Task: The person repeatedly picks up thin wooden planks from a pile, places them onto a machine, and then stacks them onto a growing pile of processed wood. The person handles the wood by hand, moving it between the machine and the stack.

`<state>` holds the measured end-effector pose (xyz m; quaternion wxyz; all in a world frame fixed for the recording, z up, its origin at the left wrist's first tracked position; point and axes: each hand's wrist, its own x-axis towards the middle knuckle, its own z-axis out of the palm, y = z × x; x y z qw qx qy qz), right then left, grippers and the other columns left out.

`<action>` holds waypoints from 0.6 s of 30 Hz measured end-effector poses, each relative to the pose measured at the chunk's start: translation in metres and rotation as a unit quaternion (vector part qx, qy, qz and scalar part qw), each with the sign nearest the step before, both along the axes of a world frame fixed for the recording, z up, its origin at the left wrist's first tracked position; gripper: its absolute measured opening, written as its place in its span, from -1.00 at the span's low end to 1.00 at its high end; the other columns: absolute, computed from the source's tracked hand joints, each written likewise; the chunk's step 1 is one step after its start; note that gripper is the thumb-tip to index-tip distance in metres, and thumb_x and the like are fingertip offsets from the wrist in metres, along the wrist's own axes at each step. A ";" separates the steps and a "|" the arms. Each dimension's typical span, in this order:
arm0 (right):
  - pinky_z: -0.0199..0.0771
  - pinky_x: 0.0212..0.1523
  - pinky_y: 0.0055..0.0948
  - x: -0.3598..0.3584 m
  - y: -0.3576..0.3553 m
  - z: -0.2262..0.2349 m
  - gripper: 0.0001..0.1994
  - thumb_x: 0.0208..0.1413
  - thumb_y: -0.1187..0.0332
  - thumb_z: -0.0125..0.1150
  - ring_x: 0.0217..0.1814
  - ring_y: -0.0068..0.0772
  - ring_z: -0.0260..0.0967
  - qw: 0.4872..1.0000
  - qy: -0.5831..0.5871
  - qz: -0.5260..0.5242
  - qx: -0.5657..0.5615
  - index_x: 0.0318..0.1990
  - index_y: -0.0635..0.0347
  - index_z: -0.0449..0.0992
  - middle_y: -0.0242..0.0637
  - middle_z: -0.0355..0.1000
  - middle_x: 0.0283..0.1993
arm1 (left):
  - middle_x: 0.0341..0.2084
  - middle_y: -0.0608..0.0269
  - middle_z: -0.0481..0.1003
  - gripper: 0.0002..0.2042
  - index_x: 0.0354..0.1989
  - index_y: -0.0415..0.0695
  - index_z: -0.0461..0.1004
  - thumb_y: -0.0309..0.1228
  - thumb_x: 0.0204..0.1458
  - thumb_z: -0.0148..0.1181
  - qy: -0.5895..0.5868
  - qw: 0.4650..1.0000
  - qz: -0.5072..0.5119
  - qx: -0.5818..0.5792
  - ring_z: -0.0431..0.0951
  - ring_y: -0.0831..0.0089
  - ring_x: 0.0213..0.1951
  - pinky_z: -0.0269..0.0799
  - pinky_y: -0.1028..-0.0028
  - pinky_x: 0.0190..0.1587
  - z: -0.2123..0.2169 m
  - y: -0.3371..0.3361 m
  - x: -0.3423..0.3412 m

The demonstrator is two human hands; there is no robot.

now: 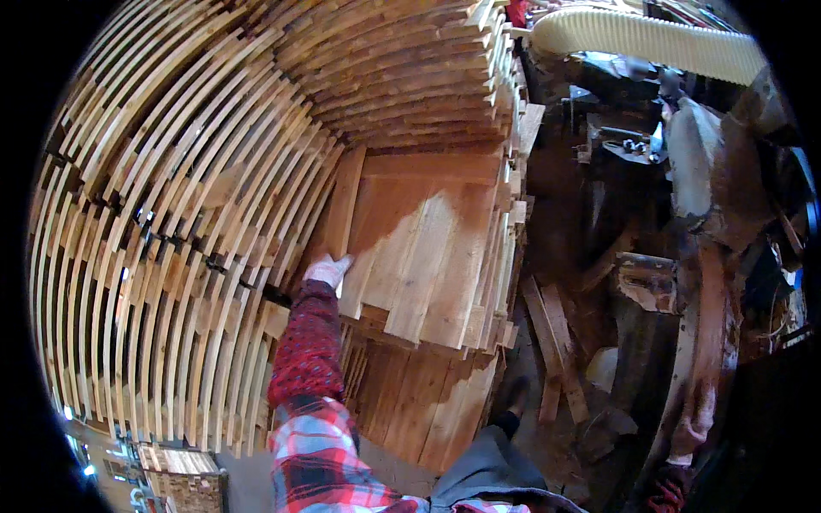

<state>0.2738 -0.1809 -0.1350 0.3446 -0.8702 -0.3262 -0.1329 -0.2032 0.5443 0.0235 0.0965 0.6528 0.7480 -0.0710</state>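
Observation:
My left hand [329,270], in a light work glove, reaches out from a red plaid and knit sleeve and grips the near end of a narrow wooden board [346,201]. The board lies on edge along the left side of a flat stack of pale and reddish planks [428,256]. It sits between that stack and a tall pile of thin slats [171,214]. My right hand is out of the picture.
More stacked planks [410,77] rise beyond the flat stack. A yellow ribbed hose [641,38] runs over a dark, dusty machine [684,171] on the right. Scrap boards [556,350] lie on the floor by my foot [513,395].

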 end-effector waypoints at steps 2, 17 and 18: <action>0.42 0.35 -0.27 0.017 0.036 -0.004 -0.66 0.37 0.42 0.19 0.32 -0.08 0.48 0.996 0.079 -0.036 0.030 0.25 0.27 0.55 0.01 0.50 0.31 | 0.24 -0.19 0.49 0.02 0.37 -0.35 0.36 0.38 0.02 0.22 -0.115 0.991 -0.032 0.055 0.43 -0.02 0.35 0.27 0.19 0.41 0.016 -0.007 -0.027; 0.53 0.12 0.15 -0.205 -0.010 0.122 -0.07 -0.20 0.08 0.43 0.17 0.37 0.43 0.982 0.029 0.186 0.016 0.43 0.24 0.34 0.26 0.44 0.19 | 0.36 -0.01 0.38 -0.32 0.45 -0.18 0.24 -0.15 0.24 0.30 -0.525 0.569 -0.501 -0.386 0.39 0.11 0.37 0.32 0.19 0.42 -0.025 -0.521 0.171; 0.55 0.07 0.18 -0.208 -0.056 0.105 -0.10 -0.18 0.11 0.37 0.12 0.40 0.45 0.991 -0.004 0.136 0.007 0.43 0.24 0.35 0.28 0.45 0.16 | 0.38 -0.09 0.33 -0.25 0.48 -0.17 0.20 -0.10 0.19 0.34 -0.337 0.628 -0.669 -0.210 0.36 -0.05 0.39 0.25 0.16 0.46 -0.011 -0.504 0.178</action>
